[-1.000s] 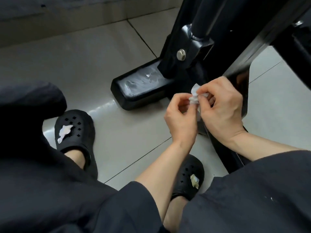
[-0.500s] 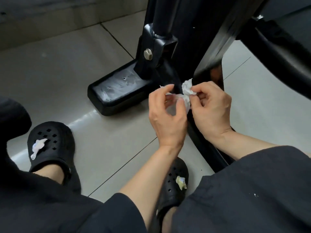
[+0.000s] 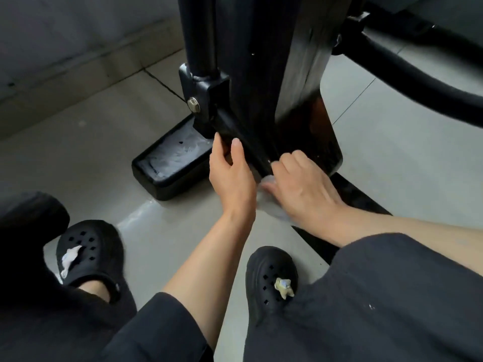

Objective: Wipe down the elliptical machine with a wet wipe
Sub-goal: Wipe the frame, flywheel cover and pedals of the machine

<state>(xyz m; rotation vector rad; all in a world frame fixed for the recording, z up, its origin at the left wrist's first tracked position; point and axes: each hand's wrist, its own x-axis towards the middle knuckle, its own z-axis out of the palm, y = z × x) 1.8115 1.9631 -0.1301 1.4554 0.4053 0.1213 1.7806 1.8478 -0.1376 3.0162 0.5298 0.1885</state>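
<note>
We read no lettering anywhere; our left hand (image 3: 231, 176) grips the elliptical machine (image 3: 261, 74) frame, our right hand (image 3: 300, 184) presses the wet wipe (image 3: 269, 180) against its base, black clogs (image 3: 88, 254) below.

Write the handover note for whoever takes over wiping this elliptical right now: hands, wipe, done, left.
Left hand: fingers curled round the black lower frame bar, steadying it.
Right hand: fingers wrapped round the same bar lower down, with the wet wipe pressed under it; only a white edge shows.
Done: the base foot carries streaky wipe marks, so it looks wiped.
Left: this bar, the upright column and the side arm show no streaks; probably still to do.
</note>
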